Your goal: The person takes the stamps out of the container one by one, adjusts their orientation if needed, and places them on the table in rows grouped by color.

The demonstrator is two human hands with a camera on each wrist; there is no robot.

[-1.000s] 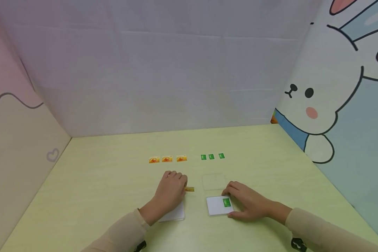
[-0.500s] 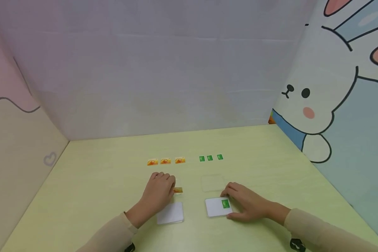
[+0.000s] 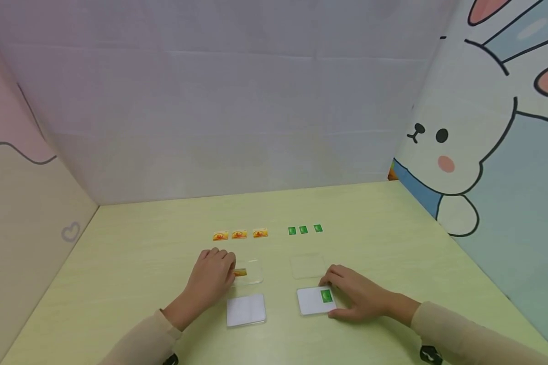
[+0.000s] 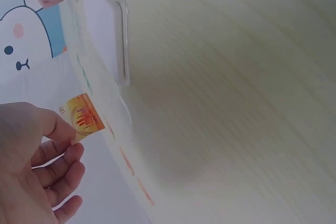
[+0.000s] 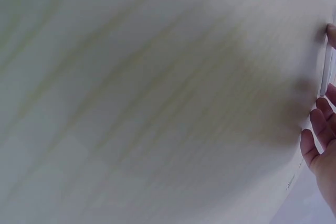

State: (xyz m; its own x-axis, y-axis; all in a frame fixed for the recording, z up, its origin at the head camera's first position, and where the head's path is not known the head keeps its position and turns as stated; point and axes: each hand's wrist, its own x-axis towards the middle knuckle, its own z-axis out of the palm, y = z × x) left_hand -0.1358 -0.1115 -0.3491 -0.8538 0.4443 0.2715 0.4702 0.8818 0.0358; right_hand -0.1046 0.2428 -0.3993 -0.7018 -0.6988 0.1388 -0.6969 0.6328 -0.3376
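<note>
My left hand [image 3: 212, 274] pinches a small orange-and-yellow stamp [image 4: 84, 116] between thumb and index finger, its other fingers loosely bent. The stamp is held above a clear plastic lid [image 3: 254, 274] on the table. Just nearer stands a clear case filled with white cards [image 3: 246, 309], its top bare. To the right, a second white card case [image 3: 309, 300] bears a green stamp [image 3: 326, 296] at its right end. My right hand [image 3: 358, 294] grips that case by its right end, thumb at the near corner and fingers at the far one.
Orange stamps [image 3: 239, 234] lie in a row farther back, with a row of green stamps [image 3: 303, 229] to their right. Another clear lid [image 3: 308, 266] lies behind the right case. Printed cloth walls, one with a rabbit [image 3: 466, 142], enclose the pale wooden table [image 3: 155, 228].
My left hand has moved left with the orange stamp, uncovering the left card case and then the clear lid behind it. The right hand has stayed on its case.
</note>
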